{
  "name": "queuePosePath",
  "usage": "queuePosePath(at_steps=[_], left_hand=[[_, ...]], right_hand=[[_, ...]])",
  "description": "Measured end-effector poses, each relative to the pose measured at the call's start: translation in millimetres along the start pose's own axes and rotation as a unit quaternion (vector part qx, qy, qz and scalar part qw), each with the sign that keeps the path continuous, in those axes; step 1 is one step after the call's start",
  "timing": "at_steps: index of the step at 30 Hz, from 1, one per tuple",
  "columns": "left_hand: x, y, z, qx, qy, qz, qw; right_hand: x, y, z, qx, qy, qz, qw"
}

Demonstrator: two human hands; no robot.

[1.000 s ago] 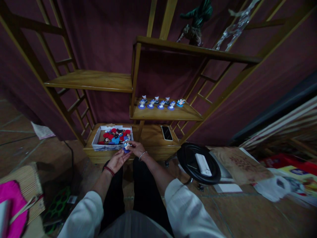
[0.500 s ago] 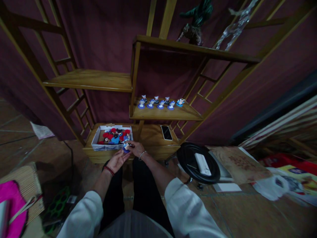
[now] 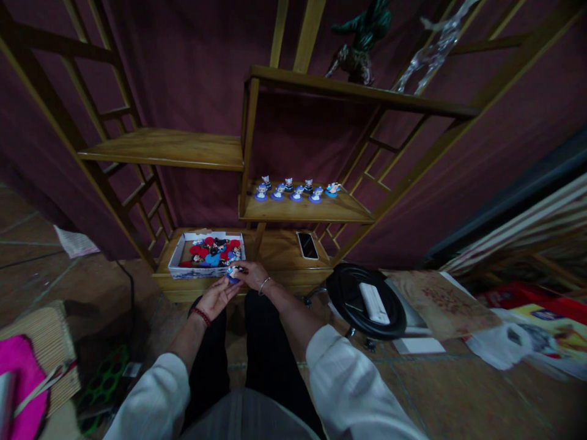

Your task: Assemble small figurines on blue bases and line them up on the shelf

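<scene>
Between my two hands, just in front of the box, is a small figurine (image 3: 234, 273) with a blue-purple base. My right hand (image 3: 253, 275) pinches it from the right side. Palm up, my left hand (image 3: 217, 297) has its fingertips at the figurine's base and steadies it from below. The white cardboard box (image 3: 174, 267) holds a jumble of red, blue and black figurines (image 3: 213, 252). On the middle shelf (image 3: 302, 211), several blue-and-white figurines (image 3: 297, 193) stand upright in a front row, with darker ones (image 3: 288, 184) behind and a light-blue one (image 3: 332, 189) at the right.
A phone (image 3: 307, 245) lies on the low shelf right of the box. To my right stands a round black stool (image 3: 339, 305) with a white object (image 3: 375, 303) on it. A green statue (image 3: 360, 46) and a clear sculpture (image 3: 431, 52) stand on the upper shelf.
The view has shifted very slightly. Both hands keep the figurine in nearly the same place; the figurines on the shelf have not moved.
</scene>
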State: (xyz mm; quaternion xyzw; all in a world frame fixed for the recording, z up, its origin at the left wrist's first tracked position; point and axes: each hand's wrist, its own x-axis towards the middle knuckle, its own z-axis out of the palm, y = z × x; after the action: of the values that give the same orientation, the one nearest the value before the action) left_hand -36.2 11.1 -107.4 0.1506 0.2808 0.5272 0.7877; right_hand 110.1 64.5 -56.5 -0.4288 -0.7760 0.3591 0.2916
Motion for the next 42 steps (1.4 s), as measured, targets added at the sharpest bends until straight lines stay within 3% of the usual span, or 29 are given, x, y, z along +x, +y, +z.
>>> queuePosePath(at_steps=[10, 22, 31, 42], left_hand=[[-1, -1, -1, 0.006, -0.004, 0.004, 1.000], [0, -2, 2, -0.001, 0.025, 0.014, 1.000], [0, -1, 6, -0.018, 0.048, 0.018, 0.999], [-1, -1, 7, -0.015, 0.047, 0.026, 0.998]], right_hand=[[1, 2, -1, -0.016, -0.010, 0.003, 1.000], [-6, -6, 6, -0.067, 0.041, 0.009, 0.997], [-9, -15, 14, -0.105, 0.086, 0.070, 0.988], [-10, -24, 14, -0.129, 0.095, 0.120, 0.980]])
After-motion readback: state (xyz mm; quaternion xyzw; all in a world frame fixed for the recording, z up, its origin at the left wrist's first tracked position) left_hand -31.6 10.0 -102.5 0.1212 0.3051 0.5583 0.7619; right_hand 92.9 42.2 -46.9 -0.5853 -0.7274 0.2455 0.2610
